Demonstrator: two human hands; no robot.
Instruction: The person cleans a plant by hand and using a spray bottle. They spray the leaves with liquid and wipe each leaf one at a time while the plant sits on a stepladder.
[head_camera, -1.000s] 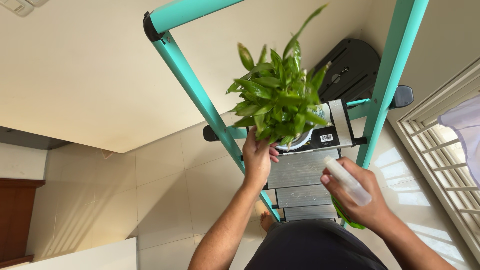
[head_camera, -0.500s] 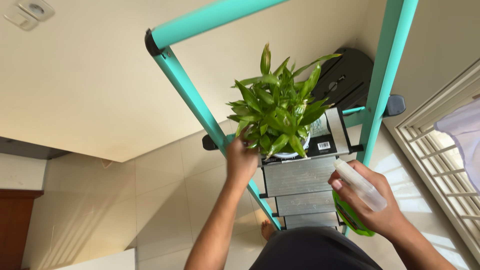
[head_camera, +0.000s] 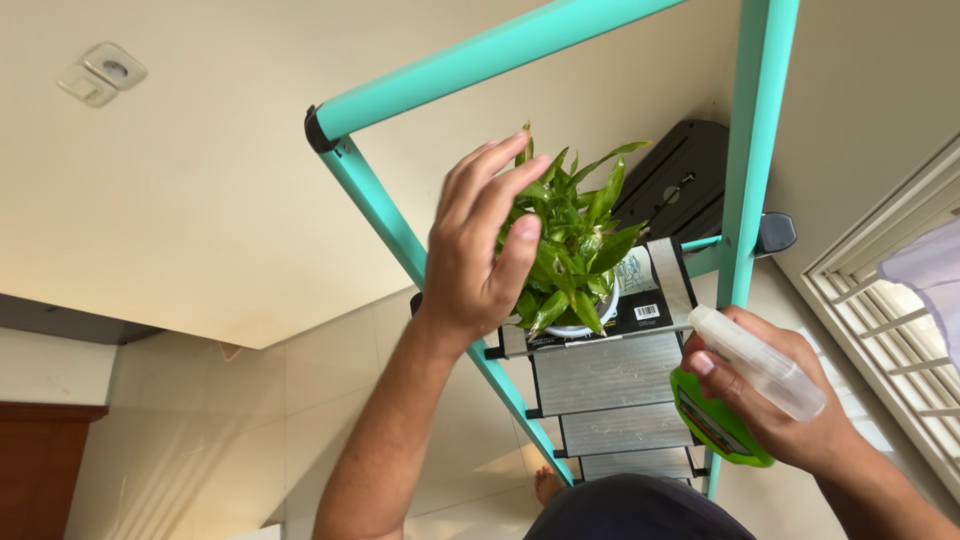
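Observation:
A leafy green plant (head_camera: 580, 235) in a white pot (head_camera: 580, 325) stands on the top platform of a teal step ladder (head_camera: 385, 215). My left hand (head_camera: 478, 245) is raised in front of the plant's left side, fingers apart and empty, close to the leaves. My right hand (head_camera: 775, 400) is lower right and grips a spray bottle (head_camera: 745, 385) with a clear top and green body, nozzle toward the plant.
The ladder's grey steps (head_camera: 610, 400) descend below the pot. A black round object (head_camera: 685, 180) leans behind the ladder. A window grille (head_camera: 890, 330) is at right, a wooden cabinet (head_camera: 40, 470) at lower left, pale floor tiles below.
My left hand has let go of the pot's side and risen up in front of the leaves. The view has tilted, so the plant and ladder sit lower and smaller.

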